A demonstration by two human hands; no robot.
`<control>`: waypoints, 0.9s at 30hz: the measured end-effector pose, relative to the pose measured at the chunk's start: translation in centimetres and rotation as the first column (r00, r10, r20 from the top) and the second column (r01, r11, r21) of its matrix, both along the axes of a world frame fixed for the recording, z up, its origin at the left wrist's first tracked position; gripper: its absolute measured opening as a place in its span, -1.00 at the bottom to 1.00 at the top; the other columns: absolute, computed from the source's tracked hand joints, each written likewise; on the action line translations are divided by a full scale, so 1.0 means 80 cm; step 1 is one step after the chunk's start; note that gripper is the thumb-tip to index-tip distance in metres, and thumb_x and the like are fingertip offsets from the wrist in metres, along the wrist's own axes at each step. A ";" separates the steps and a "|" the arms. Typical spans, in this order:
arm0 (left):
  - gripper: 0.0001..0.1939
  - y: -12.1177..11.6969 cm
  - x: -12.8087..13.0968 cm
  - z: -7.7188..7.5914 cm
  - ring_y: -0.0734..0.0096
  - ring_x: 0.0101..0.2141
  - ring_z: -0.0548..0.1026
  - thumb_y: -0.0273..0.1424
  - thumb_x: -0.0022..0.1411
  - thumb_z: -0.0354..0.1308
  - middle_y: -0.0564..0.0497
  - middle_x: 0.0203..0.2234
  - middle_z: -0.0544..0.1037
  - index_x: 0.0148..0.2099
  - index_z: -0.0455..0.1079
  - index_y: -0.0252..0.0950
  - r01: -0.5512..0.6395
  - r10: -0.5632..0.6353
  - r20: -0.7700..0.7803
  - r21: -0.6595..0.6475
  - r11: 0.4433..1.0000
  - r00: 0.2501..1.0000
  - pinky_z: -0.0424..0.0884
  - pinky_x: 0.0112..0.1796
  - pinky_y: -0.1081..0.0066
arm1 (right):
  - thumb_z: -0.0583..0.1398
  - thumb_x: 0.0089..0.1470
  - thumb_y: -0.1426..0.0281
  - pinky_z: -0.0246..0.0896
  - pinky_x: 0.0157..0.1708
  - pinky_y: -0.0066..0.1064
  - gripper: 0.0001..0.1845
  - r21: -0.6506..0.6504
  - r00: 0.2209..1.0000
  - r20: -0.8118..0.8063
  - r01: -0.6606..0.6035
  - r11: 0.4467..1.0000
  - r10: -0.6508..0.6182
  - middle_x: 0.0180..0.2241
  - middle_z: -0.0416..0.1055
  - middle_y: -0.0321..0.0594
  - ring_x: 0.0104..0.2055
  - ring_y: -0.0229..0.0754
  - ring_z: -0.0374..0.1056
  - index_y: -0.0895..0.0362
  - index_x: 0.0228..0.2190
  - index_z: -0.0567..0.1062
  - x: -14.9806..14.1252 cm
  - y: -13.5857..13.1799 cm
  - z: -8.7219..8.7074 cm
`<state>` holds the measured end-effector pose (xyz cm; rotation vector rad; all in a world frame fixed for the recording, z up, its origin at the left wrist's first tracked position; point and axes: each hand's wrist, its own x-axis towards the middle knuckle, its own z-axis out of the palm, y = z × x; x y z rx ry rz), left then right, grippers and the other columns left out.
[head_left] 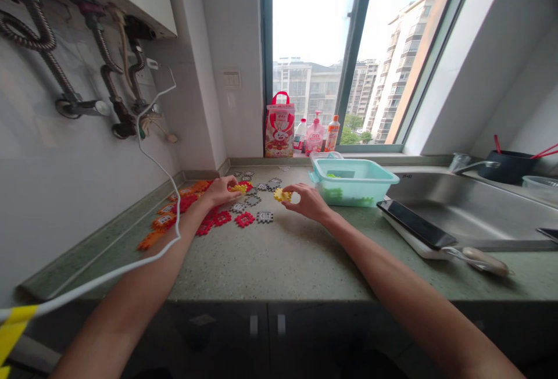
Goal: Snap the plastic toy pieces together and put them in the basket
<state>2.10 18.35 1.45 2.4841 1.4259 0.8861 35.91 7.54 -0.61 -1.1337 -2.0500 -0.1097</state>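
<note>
My left hand (221, 190) is closed on a yellow toothed building piece (239, 189), above the flat pieces at the left of the counter. In my right hand (305, 200), thumb and fingers pinch a second yellow toothed piece (281, 195), just left of the turquoise bin (361, 171). Under and around my left hand lie several red pieces (244, 220), orange pieces (164, 220) and grey pieces (265, 217), some with window-like cut-outs. My left hand and forearm hide part of the red ones. Green pieces (335, 176) show inside the bin.
A steel sink (462, 204) lies at the right, with a phone (416, 224) on a white object by its edge. A white cable (157, 161) hangs across the left side. A red bag (279, 130) and bottles (314, 135) line the windowsill.
</note>
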 end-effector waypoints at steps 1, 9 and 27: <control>-0.65 -0.002 0.005 0.001 0.32 -0.33 0.53 -0.09 0.05 0.36 0.02 -0.33 0.62 -0.23 0.50 -0.23 0.001 -0.002 0.038 0.032 0.999 0.999 0.38 -0.26 0.39 | 0.41 0.10 0.28 0.41 -0.04 -0.23 -0.70 0.019 1.000 -0.016 0.005 1.000 -0.004 -0.16 0.64 -0.16 -0.11 -0.04 0.54 0.03 -0.10 0.63 0.000 0.000 0.001; -0.05 -0.037 0.091 -0.010 0.26 -0.26 0.62 0.05 0.05 0.44 -0.06 -0.26 0.65 0.35 0.20 -0.25 0.338 -0.219 0.391 -0.268 0.902 0.894 0.48 -0.24 0.35 | 0.36 0.17 0.23 0.35 0.11 -0.13 -0.69 0.127 0.991 -0.133 0.005 0.992 0.012 -0.07 0.62 -0.12 0.01 0.02 0.48 0.02 -0.05 0.62 -0.003 -0.010 0.017; -0.26 -0.075 0.125 -0.019 0.06 -0.03 0.56 0.23 0.15 0.27 -0.12 -0.08 0.60 0.15 0.45 -0.22 0.339 -0.347 -0.199 -0.078 0.938 0.916 0.39 -0.07 0.29 | 0.34 0.12 0.33 0.35 0.04 -0.20 -0.70 0.074 0.995 -0.090 -0.038 0.997 0.045 -0.09 0.62 -0.13 -0.05 -0.01 0.49 0.04 -0.07 0.61 -0.002 -0.010 0.012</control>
